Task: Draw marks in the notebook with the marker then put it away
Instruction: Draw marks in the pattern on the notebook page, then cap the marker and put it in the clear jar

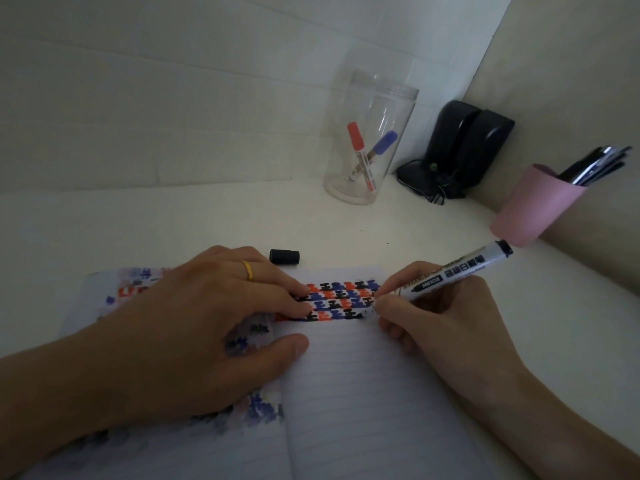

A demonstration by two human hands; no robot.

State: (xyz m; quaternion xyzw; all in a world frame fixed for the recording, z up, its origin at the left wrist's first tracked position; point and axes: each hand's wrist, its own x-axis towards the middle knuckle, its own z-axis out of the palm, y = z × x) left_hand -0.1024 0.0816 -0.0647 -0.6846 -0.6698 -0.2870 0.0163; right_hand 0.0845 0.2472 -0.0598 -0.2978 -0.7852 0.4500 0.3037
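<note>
White desk, left hand flat on notebook, right hand gripping marker

Bare forearms; the left hand wears a gold ring.

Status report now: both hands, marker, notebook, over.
Right hand holds marker, tip on page. Left hand flat on notebook. Cap off, on table. Nothing in the way.

Right hand presses marker tip to notebook; left hand flattens it.
</note>
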